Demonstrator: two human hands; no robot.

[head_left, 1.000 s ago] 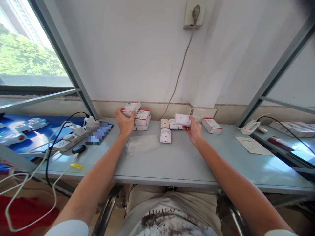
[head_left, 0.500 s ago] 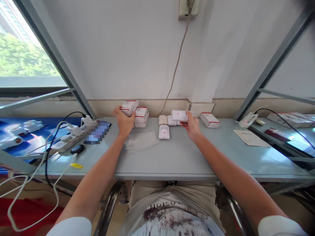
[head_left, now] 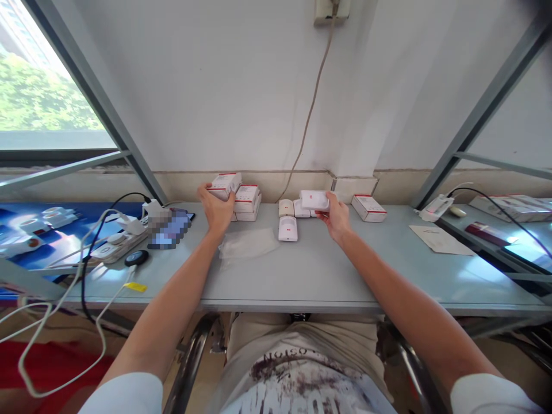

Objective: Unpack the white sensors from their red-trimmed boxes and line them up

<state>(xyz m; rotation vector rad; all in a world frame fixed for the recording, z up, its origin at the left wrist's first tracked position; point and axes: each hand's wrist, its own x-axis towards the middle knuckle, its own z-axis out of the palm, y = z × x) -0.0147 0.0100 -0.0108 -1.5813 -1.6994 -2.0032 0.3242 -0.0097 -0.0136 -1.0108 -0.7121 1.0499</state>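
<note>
My left hand (head_left: 218, 210) is wrapped round a small white box with red edges (head_left: 226, 183), at the left of other stacked boxes (head_left: 247, 198). In my right hand (head_left: 337, 217) is a white plastic device with a red mark (head_left: 314, 200), gripped at its right end. It hangs over a row of similar white devices, partly hiding them. A white device (head_left: 287, 229) lies in front of that row, and a cream one (head_left: 286, 208) is at the row's left end. A clear plastic bag (head_left: 248, 244) lies flat in front of the boxes.
One more box (head_left: 368, 207) stands right of my right hand. A paper sheet (head_left: 440, 239) lies farther right. On the left are a phone (head_left: 172, 229), a power strip (head_left: 118, 246), a black round device (head_left: 137, 258) and loose cables. A wall stands behind the table (head_left: 293, 276).
The view has shifted very slightly. Both hands keep their holds, and nothing on the table has visibly moved.
</note>
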